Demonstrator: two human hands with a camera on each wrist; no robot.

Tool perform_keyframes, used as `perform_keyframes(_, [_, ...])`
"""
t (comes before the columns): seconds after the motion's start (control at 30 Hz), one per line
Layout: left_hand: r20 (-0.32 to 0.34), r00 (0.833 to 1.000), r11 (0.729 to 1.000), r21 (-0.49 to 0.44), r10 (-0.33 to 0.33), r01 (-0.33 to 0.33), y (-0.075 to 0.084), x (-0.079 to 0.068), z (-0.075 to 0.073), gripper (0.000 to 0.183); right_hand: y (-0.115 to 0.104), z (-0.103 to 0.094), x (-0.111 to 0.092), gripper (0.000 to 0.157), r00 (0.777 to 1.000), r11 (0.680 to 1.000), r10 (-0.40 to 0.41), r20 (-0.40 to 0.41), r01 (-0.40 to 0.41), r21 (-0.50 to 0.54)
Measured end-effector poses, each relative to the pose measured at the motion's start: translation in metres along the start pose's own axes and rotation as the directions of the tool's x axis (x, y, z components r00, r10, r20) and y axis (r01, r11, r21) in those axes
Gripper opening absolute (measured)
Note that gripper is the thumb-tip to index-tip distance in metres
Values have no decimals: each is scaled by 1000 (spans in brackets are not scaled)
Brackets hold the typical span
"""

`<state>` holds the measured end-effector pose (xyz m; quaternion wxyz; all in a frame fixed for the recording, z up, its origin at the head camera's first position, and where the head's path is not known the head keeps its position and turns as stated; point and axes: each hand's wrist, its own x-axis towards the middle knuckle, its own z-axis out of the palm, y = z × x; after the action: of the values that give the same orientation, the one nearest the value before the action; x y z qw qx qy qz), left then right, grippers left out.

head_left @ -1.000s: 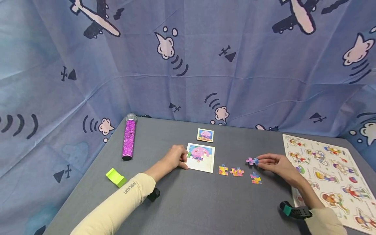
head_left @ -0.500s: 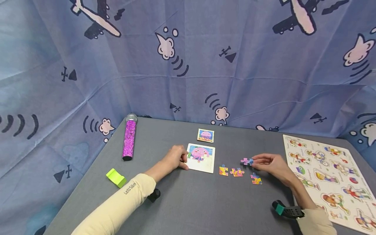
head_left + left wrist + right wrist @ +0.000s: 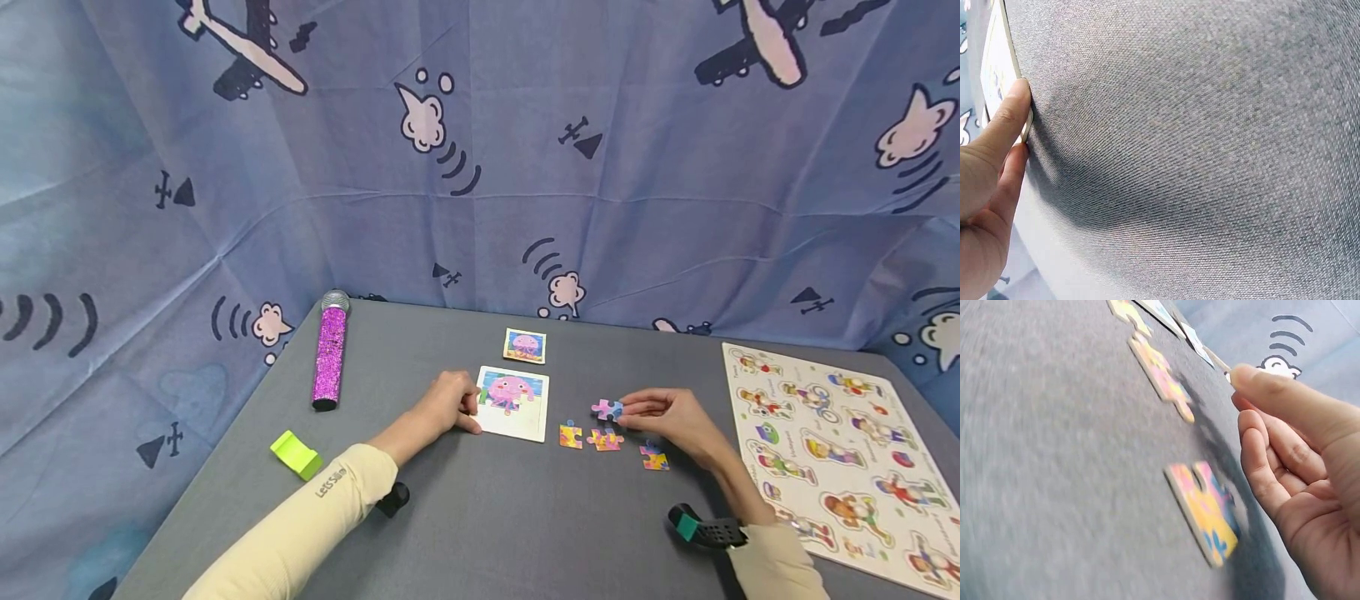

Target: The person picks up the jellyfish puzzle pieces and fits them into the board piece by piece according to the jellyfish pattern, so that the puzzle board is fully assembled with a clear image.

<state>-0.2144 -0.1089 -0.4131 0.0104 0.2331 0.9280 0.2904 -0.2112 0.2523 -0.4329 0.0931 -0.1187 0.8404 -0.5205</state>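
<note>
My right hand (image 3: pixel 671 418) pinches a pink and blue jigsaw piece (image 3: pixel 607 409) between thumb and fingertips, above the table and right of the puzzle board. Three loose jigsaw pieces lie below it: a yellow one (image 3: pixel 571 434), a pink and yellow one (image 3: pixel 604 440), and a yellow and blue one (image 3: pixel 1202 509). The square white puzzle board (image 3: pixel 517 425) shows a partly filled pink jellyfish picture. Its left edge and near corner are gripped by my left hand (image 3: pixel 452 402), thumb and finger at the rim (image 3: pixel 1017 106).
A small jellyfish picture card (image 3: pixel 524 346) lies behind the board. At left are a purple glitter microphone (image 3: pixel 330 350) and a lime-green block (image 3: pixel 296 453). A large white picture board (image 3: pixel 840 433) covers the table's right side. A printed blue curtain (image 3: pixel 480 208) hangs behind.
My right hand has moved left with the pink and blue jigsaw piece, toward the puzzle board. The left hand stays at the board's edge.
</note>
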Motion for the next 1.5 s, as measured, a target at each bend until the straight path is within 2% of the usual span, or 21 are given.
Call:
perform_keyframes(0.43, [-20, 1000, 1000, 2, 11, -11, -1, 0, 1, 30, -14, 25, 17, 42, 1000, 1000, 16, 15, -17, 23])
perform_keyframes(0.7, [-15, 1000, 1000, 10, 9, -9, -2, 1, 1, 30, -16, 42, 27, 37, 999, 998, -29, 27, 27, 65])
perform_keyframes(0.87, [-15, 1000, 1000, 15, -3, 3, -2, 0, 0, 29, -16, 54, 34, 36, 1000, 998, -25, 11, 25, 52])
perform_keyframes(1.07, [-8, 1000, 1000, 5, -5, 5, -2, 0, 0, 30, -20, 66, 41, 32, 999, 995, -47, 5, 47, 85])
perform_keyframes(1.5, [-7, 1000, 1000, 12, 2, -2, -2, 0, 1, 29, -32, 85, 51, 24, 987, 986, -159, 11, 160, -42])
